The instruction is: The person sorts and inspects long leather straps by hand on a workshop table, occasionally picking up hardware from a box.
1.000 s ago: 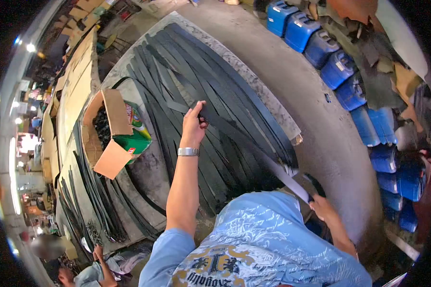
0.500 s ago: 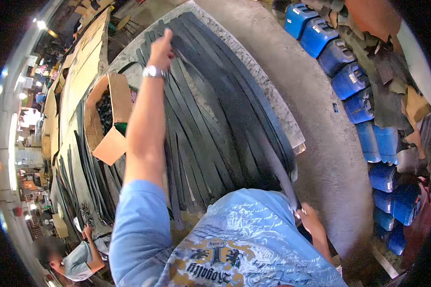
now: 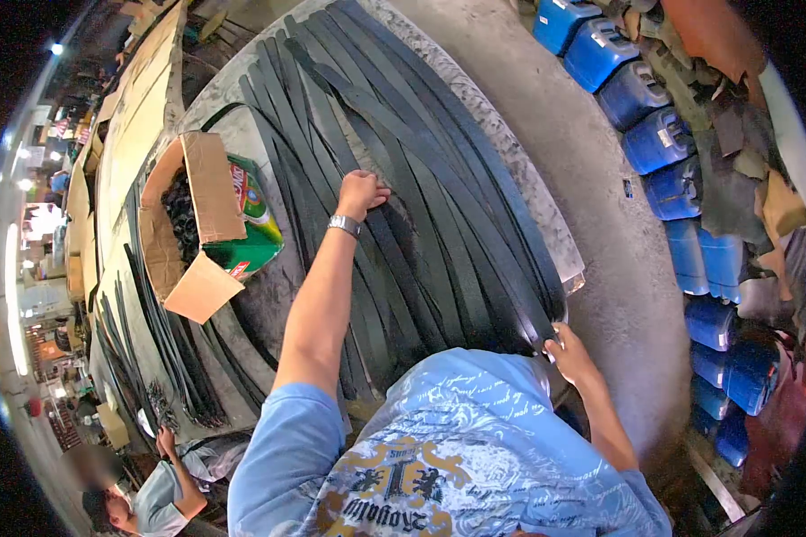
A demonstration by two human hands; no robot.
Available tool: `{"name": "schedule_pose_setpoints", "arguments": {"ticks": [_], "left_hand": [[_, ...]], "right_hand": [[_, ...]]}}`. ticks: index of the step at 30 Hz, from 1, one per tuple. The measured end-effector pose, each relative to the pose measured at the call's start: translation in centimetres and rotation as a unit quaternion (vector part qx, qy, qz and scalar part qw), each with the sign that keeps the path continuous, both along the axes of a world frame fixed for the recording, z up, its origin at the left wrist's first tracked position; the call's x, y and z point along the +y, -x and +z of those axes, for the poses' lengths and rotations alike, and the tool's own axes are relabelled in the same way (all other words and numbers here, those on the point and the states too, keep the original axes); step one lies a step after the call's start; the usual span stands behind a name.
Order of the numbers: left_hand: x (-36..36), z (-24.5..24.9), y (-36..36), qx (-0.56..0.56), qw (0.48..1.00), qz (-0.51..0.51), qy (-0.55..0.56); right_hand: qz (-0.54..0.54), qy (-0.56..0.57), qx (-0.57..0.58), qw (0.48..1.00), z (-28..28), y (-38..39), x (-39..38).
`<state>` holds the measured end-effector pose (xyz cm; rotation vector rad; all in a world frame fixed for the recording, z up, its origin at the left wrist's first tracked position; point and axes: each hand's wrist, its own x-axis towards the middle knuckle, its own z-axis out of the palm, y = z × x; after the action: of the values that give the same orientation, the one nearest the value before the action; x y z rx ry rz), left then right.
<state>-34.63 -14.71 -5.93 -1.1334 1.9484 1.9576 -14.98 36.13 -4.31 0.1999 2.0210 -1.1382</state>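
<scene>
Long flat black strips [image 3: 439, 170], which look like leather, lie side by side in layers across the table. My left hand [image 3: 362, 194], with a metal watch at its wrist, is closed low over the middle of these strips. Its curled fingers hide what they hold, if anything. Near the table's right front corner, my right hand [image 3: 571, 353] pinches the near end of one black strip [image 3: 510, 285]. That strip runs diagonally from there back over the others.
An open cardboard box [image 3: 219, 188] with dark pieces inside stands left of the strips. More narrow strips [image 3: 166, 345] lie beyond it. A co-worker [image 3: 157, 492] sits at lower left, one hand at the strip ends. Blue jerrycans [image 3: 658, 139] line the floor to the right.
My left hand has come back from the far end of the strips to their middle, its fingers now curled. My right hand has risen slightly, still on a strip's end.
</scene>
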Motion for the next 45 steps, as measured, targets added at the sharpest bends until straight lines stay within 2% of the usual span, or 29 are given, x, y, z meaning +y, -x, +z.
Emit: {"name": "schedule_pose_setpoints", "arguments": {"ticks": [4, 7, 10, 14, 17, 18, 20, 22, 23, 24, 25, 26, 28, 30, 33, 34, 35, 36, 38, 40, 42, 44, 45], "left_hand": [[1.5, -0.8, 1.1, 0.01, 0.999, 0.029, 0.032], [1.2, -1.0, 2.1, -0.011, 0.996, -0.043, 0.073], [2.4, -0.2, 2.1, -0.002, 0.995, -0.034, 0.098], [1.2, -0.8, 1.1, 0.013, 0.998, 0.03, 0.062], [-0.6, -0.2, -0.9, -0.001, 0.993, 0.051, 0.109], [-0.9, -0.3, -1.7, 0.014, 0.979, 0.058, 0.196], [-0.5, 1.1, -3.6, 0.081, 0.919, 0.033, 0.385], [2.0, 3.3, -5.3, 0.119, 0.939, -0.004, 0.324], [3.2, 1.9, -6.3, 0.141, 0.949, -0.044, 0.278], [6.7, 5.6, -7.8, 0.078, 0.969, -0.107, 0.209], [9.1, 4.4, -9.2, 0.133, 0.96, -0.148, 0.196], [12.2, 7.2, -10.3, 0.002, 0.978, -0.197, 0.076], [17.1, 8.2, -12.2, -0.064, 0.968, -0.233, -0.071], [19.8, 6.0, -13.3, -0.069, 0.946, -0.232, -0.214], [21.0, 3.7, -13.1, 0.047, 0.968, -0.241, -0.041], [20.8, 2.2, -13.1, 0.174, 0.946, -0.245, 0.122], [20.4, 4.0, -13.3, 0.193, 0.903, -0.255, 0.285], [19.8, 5.9, -13.6, 0.206, 0.834, -0.259, 0.441], [18.8, 7.0, -14.6, 0.112, 0.813, -0.323, 0.472], [17.4, 6.4, -16.3, 0.074, 0.788, -0.354, 0.497], [15.6, 5.0, -17.9, 0.058, 0.785, -0.347, 0.51], [14.8, 5.6, -18.8, 0.027, 0.787, -0.349, 0.507], [14.6, 5.3, -19.1, 0.031, 0.789, -0.346, 0.507]], "right_hand": [[-0.003, -0.032, -0.032, 0.999, 0.6, 0.3, -0.6], [0.009, -0.038, -0.008, 0.999, 1.0, 0.3, -1.1], [0.022, -0.049, 0.012, 0.999, -0.9, -0.2, -0.7], [0.034, -0.059, 0.058, 0.996, 2.1, 1.1, -3.1], [0.032, -0.061, 0.11, 0.991, 3.2, 1.9, -4.8], [0.029, -0.064, 0.127, 0.989, 3.4, 2.4, -5.6], [0.022, -0.058, 0.14, 0.988, 3.8, 3.3, -7.1], [0.018, -0.04, 0.136, 0.99, 4.1, 4.4, -8.5], [0.017, -0.029, 0.148, 0.988, 4.3, 4.8, -9.0], [0.017, -0.016, 0.161, 0.987, 4.4, 5.2, -9.6], [0.019, -0.002, 0.174, 0.984, 4.5, 5.5, -10.4], [0.02, 0.014, 0.186, 0.982, 4.8, 5.9, -11.0], [0.023, 0.042, 0.205, 0.978, 5.8, 6.3, -11.9], [0.017, 0.058, 0.232, 0.971, 6.1, 6.1, -12.5], [0.001, 0.069, 0.261, 0.963, 5.5, 6.1, -11.6], [-0.004, 0.071, 0.266, 0.961, 4.7, 6.0, -11.0], [-0.015, 0.045, 0.244, 0.968, 3.7, 6.2, -10.3], [-0.029, 0.025, 0.182, 0.982, 3.0, 6.4, -9.2], [-0.032, 0.006, 0.23, 0.973, 2.6, 6.4, -8.0], [-0.027, -0.018, 0.215, 0.976, 2.6, 6.3, -7.5], [-0.021, -0.028, 0.207, 0.978, 2.9, 6.3, -7.4], [-0.012, -0.026, 0.209, 0.978, 3.0, 6.1, -7.5], [-0.008, -0.023, 0.241, 0.97, 2.7, 5.8, -7.5]]}}
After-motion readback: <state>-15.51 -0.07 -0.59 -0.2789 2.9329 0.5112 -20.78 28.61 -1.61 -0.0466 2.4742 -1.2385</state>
